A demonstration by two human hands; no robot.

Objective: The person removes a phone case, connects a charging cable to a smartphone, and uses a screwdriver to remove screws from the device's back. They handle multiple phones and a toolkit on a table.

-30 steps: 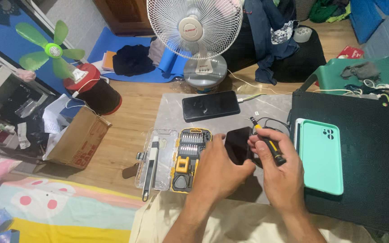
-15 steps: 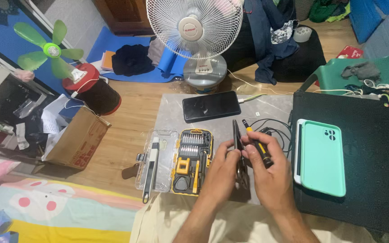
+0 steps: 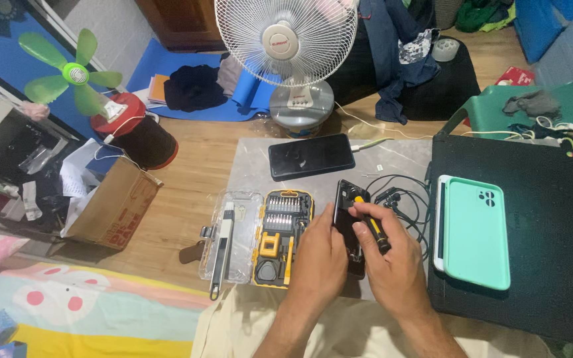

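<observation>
On the grey mat (image 3: 247, 159), my left hand (image 3: 319, 258) grips the dark phone body (image 3: 347, 222) on edge, long axis running away from me, while my right hand (image 3: 392, 265) pinches a black-and-yellow screwdriver (image 3: 369, 222), tip touching its upper end. Versus half a second ago, screwdriver angled further left onto the phone; open bit kit (image 3: 280, 235) just left.

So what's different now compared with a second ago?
The left hand has tipped the dark phone from lying flat to standing on edge. The right hand keeps hold of the yellow-and-black screwdriver, now against the phone. The bit case, the second phone and the mint-cased phone haven't moved.
</observation>
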